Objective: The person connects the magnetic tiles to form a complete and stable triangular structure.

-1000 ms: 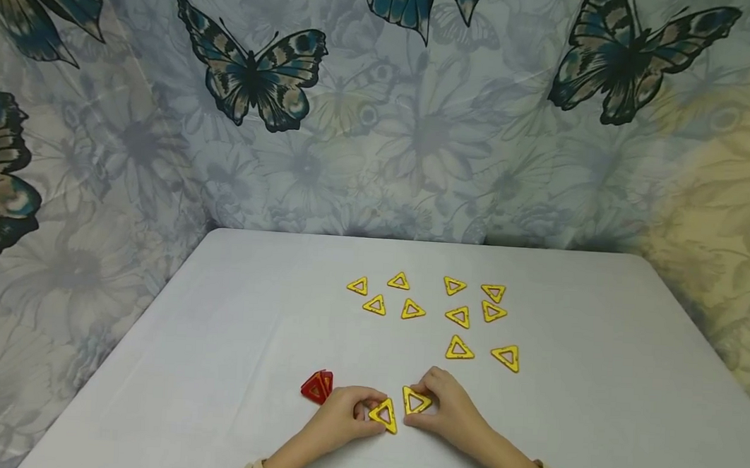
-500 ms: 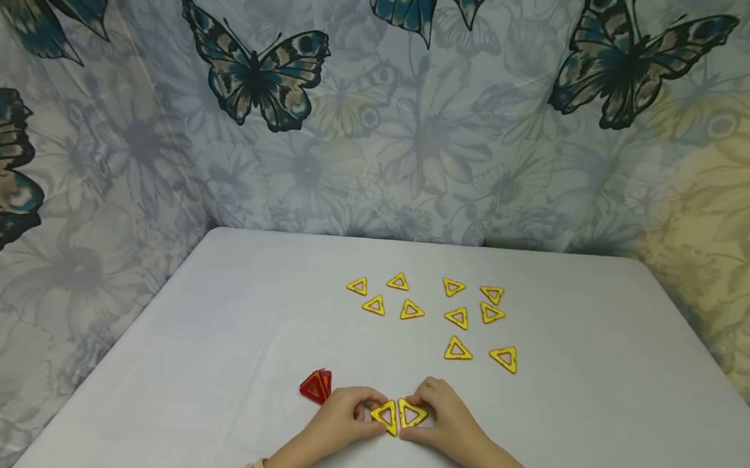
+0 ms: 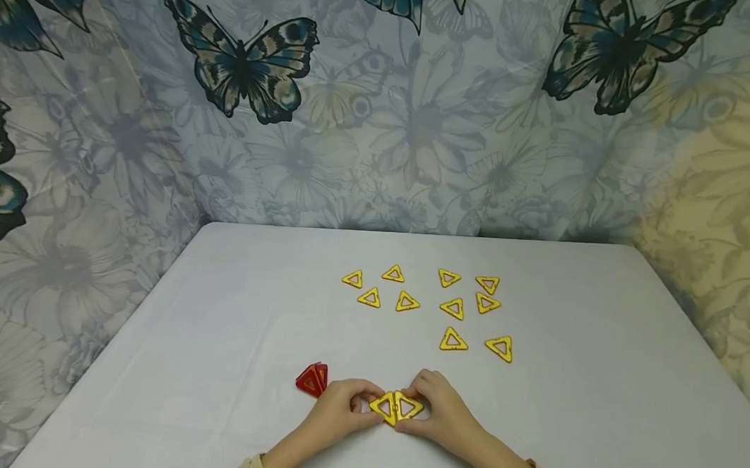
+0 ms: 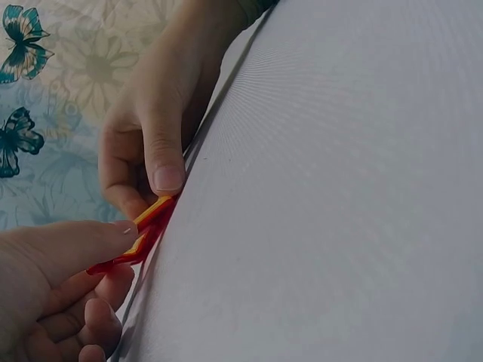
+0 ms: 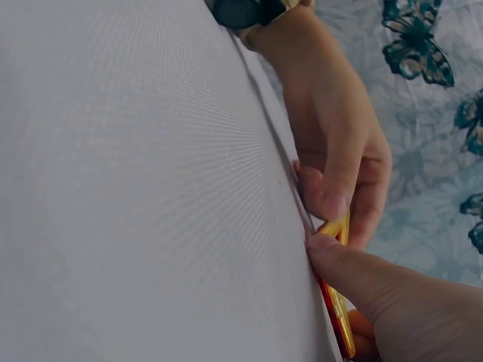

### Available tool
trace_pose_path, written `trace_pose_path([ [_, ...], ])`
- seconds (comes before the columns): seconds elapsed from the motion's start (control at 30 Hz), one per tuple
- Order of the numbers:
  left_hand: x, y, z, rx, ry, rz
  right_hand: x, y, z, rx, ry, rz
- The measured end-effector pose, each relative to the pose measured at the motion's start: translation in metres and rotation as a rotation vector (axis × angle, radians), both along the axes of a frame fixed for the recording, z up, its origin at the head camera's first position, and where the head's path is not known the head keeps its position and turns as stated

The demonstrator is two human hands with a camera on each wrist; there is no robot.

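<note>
Meeting between left grip and right grip, two yellow triangles are pinched, one in each.

the tabletop offered wide passage along its left and right sides. red pieces blocked the way just beside the left hand; two held triangles filled the gap between its fingers and the right hand; beyond, scattered yellow triangles left narrow lanes.

Yel. triangles & red pcs., near, look glossy plastic; wht. tabletop, smooth matt; far backdrop, cloth.
</note>
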State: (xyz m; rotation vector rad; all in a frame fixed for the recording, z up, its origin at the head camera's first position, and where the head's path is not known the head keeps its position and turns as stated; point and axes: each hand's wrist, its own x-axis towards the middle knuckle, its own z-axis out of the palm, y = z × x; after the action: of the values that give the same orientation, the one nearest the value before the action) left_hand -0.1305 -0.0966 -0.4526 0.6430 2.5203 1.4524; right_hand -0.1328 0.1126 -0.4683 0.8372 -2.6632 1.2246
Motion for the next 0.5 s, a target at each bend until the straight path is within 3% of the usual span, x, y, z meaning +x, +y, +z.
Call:
trace_pose_path([
  [0.5, -0.0023, -0.0008, -0.0064, 0.08, 0.017, -0.028, 0.0026, 0.0021, 0.0062, 0.025, -0.032, 0.054],
])
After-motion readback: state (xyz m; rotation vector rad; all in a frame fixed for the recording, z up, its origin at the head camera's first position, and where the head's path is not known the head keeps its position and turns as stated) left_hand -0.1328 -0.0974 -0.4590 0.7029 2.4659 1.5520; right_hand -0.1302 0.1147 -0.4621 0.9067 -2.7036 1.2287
